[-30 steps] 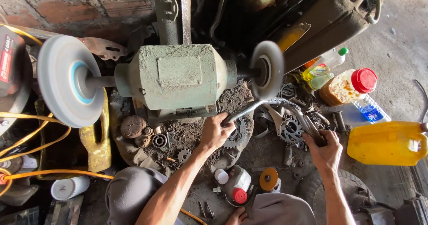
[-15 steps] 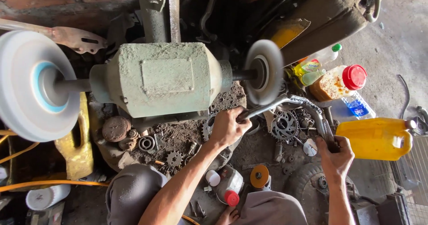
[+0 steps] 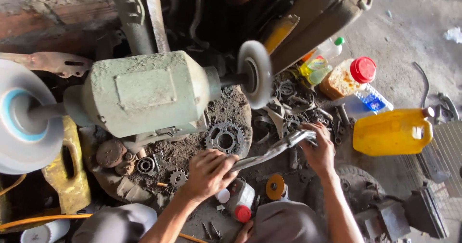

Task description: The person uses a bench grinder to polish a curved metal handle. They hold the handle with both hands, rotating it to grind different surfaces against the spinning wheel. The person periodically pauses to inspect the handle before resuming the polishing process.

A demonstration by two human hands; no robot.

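We see a shiny bare-metal curved bar [image 3: 274, 151], matt chipped green-painted grinder body [image 3: 144, 91], glossy yellow plastic jug [image 3: 392, 131] at three o'clock.

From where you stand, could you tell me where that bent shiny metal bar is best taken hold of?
Probably at its two ends, as now: the left hand wraps the lower end from the near side, and the right hand takes the upper bent end. The bent metal bar is long, thin and curved, so two spaced grips likely stop it twisting below the polishing wheel.
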